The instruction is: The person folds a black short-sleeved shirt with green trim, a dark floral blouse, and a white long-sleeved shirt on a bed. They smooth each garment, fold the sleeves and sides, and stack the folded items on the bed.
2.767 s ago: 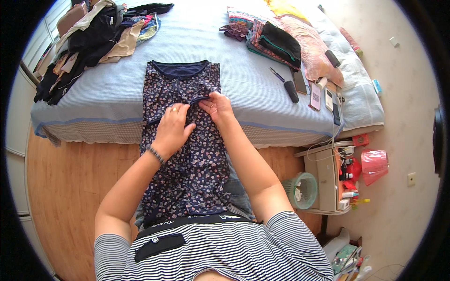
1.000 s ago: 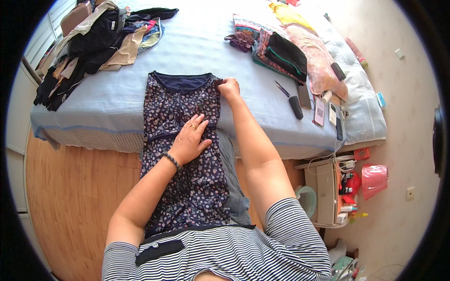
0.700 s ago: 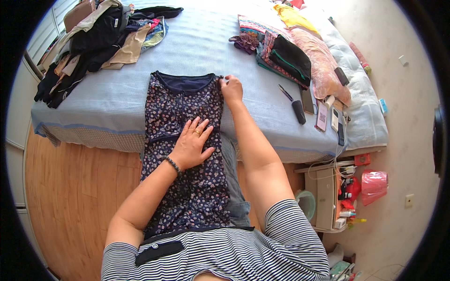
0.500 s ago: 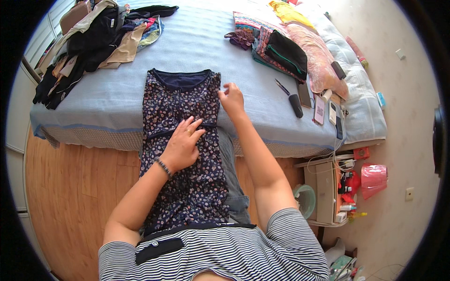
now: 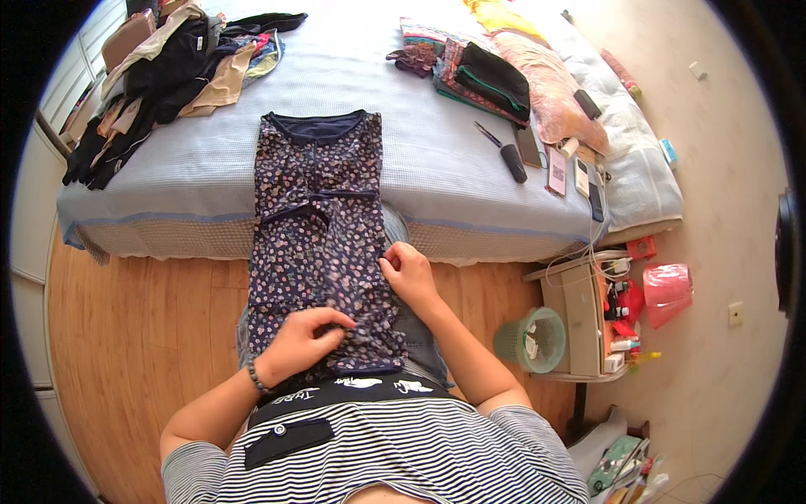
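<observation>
A dark blue dress (image 5: 290, 239) with small flowers lies long and narrow, its neckline flat on the bed. From the bed's edge it hangs down across my lap, where its lower end bunches. Over that lower part is my left hand (image 5: 304, 343), thumb and fingers drawn together on the cloth, which is blurred beside them. My right hand (image 5: 408, 274) pinches the dress's right side edge, below the bed's edge. Part of the lower cloth is hidden under my left hand.
On the blue-covered bed (image 5: 201, 181) lie a clothes heap (image 5: 180, 80) at left and folded clothes (image 5: 487, 80) at right. Phones (image 5: 557, 172), a pen (image 5: 487, 133) and a black case (image 5: 513, 164) sit nearby. A green bin (image 5: 501, 340) stands beside a small cabinet (image 5: 571, 315).
My left hand has gone from lying spread at the dress's middle down to its lower part, closing. The right hand has come down along the side edge. The dress's lower end has shifted and bunched.
</observation>
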Available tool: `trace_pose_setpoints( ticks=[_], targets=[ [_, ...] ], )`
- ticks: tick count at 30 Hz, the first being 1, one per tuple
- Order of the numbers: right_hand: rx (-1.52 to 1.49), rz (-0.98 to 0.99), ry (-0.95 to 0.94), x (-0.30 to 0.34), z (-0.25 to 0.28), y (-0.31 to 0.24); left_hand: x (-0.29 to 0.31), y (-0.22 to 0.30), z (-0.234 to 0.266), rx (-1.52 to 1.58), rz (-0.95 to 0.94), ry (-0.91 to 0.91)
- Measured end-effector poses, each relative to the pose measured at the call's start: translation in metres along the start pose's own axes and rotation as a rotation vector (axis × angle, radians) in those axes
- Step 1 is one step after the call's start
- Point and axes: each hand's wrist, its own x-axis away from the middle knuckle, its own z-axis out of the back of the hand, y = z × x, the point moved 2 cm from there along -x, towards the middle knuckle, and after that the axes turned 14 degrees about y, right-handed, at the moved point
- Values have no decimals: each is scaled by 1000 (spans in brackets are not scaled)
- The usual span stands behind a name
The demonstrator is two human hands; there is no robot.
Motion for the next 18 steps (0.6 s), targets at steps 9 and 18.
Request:
trace_pose_setpoints(
  ticks=[9,18],
  targets=[
    [-51,140,54,3,21,-29,22,-9,30,-264,-149,-161],
    [72,637,-806,56,74,-81,38,4,18,-139,-184,-131]
  ],
)
